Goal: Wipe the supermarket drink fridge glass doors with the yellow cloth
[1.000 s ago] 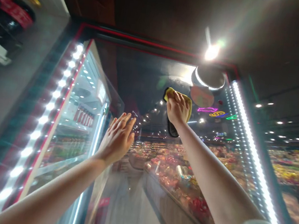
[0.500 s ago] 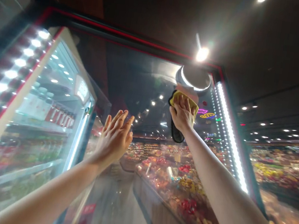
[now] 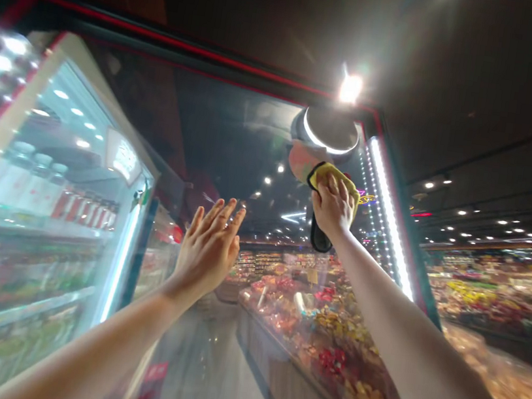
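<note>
In front of me stands a large glass pane (image 3: 240, 136) in a dark frame with a red line along it. My right hand (image 3: 334, 209) is high on the right side of the pane. Its fingers lie over a yellow cloth with a black edge (image 3: 333, 171) and press it to the glass; the dark lower part of the cloth hangs below. My left hand (image 3: 210, 244) is open and raised at the middle of the pane, fingers spread, palm toward the glass. Whether its palm touches the glass I cannot tell.
A lit display cooler (image 3: 82, 134) with bottles on its shelves shows at the left. Bright light strips (image 3: 390, 210) run along the pane's right side. Beyond the glass, a long produce stand (image 3: 283, 360) borders the floor aisle (image 3: 208, 363). A round lamp (image 3: 331, 133) shows above the cloth.
My right hand has slid the cloth to the right across the glass, toward the frame's right edge. In view, the pane and cooler sit further left. My left hand stays open and raised.
</note>
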### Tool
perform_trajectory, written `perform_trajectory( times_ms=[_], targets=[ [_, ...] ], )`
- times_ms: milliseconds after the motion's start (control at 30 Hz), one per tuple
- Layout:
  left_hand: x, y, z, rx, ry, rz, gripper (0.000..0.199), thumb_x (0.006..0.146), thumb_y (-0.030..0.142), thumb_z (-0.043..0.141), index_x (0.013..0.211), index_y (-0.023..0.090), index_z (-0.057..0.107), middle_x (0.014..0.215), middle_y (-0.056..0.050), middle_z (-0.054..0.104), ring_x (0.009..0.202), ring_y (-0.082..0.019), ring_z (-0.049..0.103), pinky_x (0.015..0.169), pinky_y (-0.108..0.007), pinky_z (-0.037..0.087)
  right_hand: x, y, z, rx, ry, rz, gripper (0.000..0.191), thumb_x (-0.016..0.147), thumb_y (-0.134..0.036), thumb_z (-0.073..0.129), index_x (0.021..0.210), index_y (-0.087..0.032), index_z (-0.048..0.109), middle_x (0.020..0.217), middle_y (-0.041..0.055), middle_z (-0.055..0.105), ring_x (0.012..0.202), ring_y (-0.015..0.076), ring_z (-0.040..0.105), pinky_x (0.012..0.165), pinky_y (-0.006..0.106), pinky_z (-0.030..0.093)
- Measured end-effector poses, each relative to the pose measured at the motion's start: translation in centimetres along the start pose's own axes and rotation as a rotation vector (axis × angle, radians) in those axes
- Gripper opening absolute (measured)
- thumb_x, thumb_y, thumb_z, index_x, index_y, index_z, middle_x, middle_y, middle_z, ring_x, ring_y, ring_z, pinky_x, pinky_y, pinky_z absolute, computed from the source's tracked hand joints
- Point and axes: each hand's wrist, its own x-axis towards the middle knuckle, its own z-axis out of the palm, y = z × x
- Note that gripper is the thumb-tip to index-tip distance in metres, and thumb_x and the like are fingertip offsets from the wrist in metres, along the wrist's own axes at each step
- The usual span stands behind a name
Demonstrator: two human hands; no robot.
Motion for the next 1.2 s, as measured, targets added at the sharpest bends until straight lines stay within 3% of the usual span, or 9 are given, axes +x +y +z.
perform_trajectory(
  times_ms=[100, 167, 300, 433, 567, 667, 800, 933, 1200],
  targets=[
    [-0.3, 0.4, 0.1, -0.014, -0.006, -0.019, 0.054, 0.098, 0.021, 0.039, 0.152, 0.017, 0.043, 0.162, -0.012, 0.038, 0.153, -0.028, 0.031, 0.127, -0.056, 0.023, -3.9, 0.2, 0.2, -0.018, 0.033, 0.059, 0.047, 0.104, -0.037, 0.036, 0.146, -0.027, 0.055, 0.162, 0.0061, 0.041, 0.146, 0.0362, 0.034, 0.114, 0.061, 0.033],
    [0.1, 0.9, 0.6, -0.031, -0.003, -0.03, 0.055, 0.098, 0.022, 0.039, 0.152, 0.016, 0.043, 0.163, -0.013, 0.036, 0.153, -0.029, 0.03, 0.127, -0.057, 0.022, -4.7, -1.4, 0.2, 0.0, 0.003, -0.09, 0.046, 0.104, -0.038, 0.036, 0.147, -0.032, 0.053, 0.162, 0.0026, 0.042, 0.147, 0.0336, 0.034, 0.116, 0.059, 0.031],
    [1.7, 2.9, 1.7, -0.069, 0.005, -0.004, 0.055, 0.097, 0.021, 0.041, 0.152, 0.02, 0.043, 0.162, -0.012, 0.039, 0.153, -0.029, 0.031, 0.126, -0.06, 0.02, -0.5, -2.9, 0.3, 0.056, -0.071, -0.341, 0.047, 0.105, -0.039, 0.035, 0.151, -0.038, 0.045, 0.163, -0.0052, 0.039, 0.152, 0.0278, 0.029, 0.12, 0.056, 0.027],
    [2.0, 4.5, 2.3, -0.088, 0.024, 0.008, 0.057, 0.096, 0.021, 0.044, 0.153, 0.025, 0.041, 0.163, -0.011, 0.038, 0.153, -0.03, 0.032, 0.125, -0.063, 0.018, 2.0, 1.4, 0.2, 0.085, -0.017, -0.17, 0.047, 0.103, -0.038, 0.039, 0.149, -0.034, 0.05, 0.163, -0.0014, 0.041, 0.151, 0.03, 0.029, 0.12, 0.058, 0.028],
    [1.2, 5.5, 2.7, -0.112, 0.022, 0.039, 0.059, 0.095, 0.02, 0.044, 0.154, 0.026, 0.039, 0.163, -0.011, 0.038, 0.152, -0.03, 0.032, 0.125, -0.064, 0.019, -3.3, 4.7, 0.0, 0.025, 0.045, 0.073, 0.048, 0.103, -0.032, 0.036, 0.147, -0.026, 0.054, 0.159, 0.0068, 0.046, 0.143, 0.034, 0.04, 0.114, 0.059, 0.034],
    [1.3, 6.6, 3.2, -0.122, 0.021, 0.059, 0.061, 0.094, 0.019, 0.044, 0.154, 0.027, 0.038, 0.162, -0.009, 0.039, 0.153, -0.029, 0.032, 0.125, -0.063, 0.019, -5.8, 3.9, -0.1, 0.027, 0.003, -0.087, 0.047, 0.103, -0.031, 0.038, 0.147, -0.03, 0.054, 0.157, 0.0039, 0.048, 0.14, 0.0308, 0.043, 0.115, 0.054, 0.035],
    [2.3, 8.8, 4.0, -0.134, 0.011, 0.105, 0.06, 0.093, 0.017, 0.046, 0.152, 0.026, 0.04, 0.162, -0.008, 0.04, 0.153, -0.028, 0.032, 0.126, -0.06, 0.02, -0.9, 3.2, -0.1, 0.066, -0.041, -0.288, 0.047, 0.104, -0.032, 0.038, 0.15, -0.034, 0.049, 0.161, -0.0023, 0.044, 0.147, 0.024, 0.036, 0.121, 0.046, 0.031],
    [3.2, 10.4, 5.0, -0.136, 0.03, 0.132, 0.06, 0.094, 0.018, 0.045, 0.153, 0.026, 0.037, 0.162, -0.008, 0.04, 0.153, -0.027, 0.031, 0.125, -0.061, 0.021, 4.1, 6.5, 0.1, 0.018, -0.04, -0.123, 0.048, 0.104, -0.036, 0.041, 0.15, -0.03, 0.048, 0.163, 0.0012, 0.041, 0.15, 0.0273, 0.032, 0.121, 0.052, 0.029],
    [3.2, 11.9, 5.8, -0.14, 0.068, 0.133, 0.052, 0.097, 0.021, 0.04, 0.149, 0.023, 0.045, 0.16, -0.009, 0.043, 0.151, -0.027, 0.036, 0.125, -0.06, 0.022, -3.5, 11.6, 0.9, -0.013, 0.085, -0.061, 0.05, 0.102, -0.031, 0.035, 0.149, -0.022, 0.052, 0.159, 0.0086, 0.047, 0.147, 0.029, 0.038, 0.119, 0.053, 0.03]
  ],
)
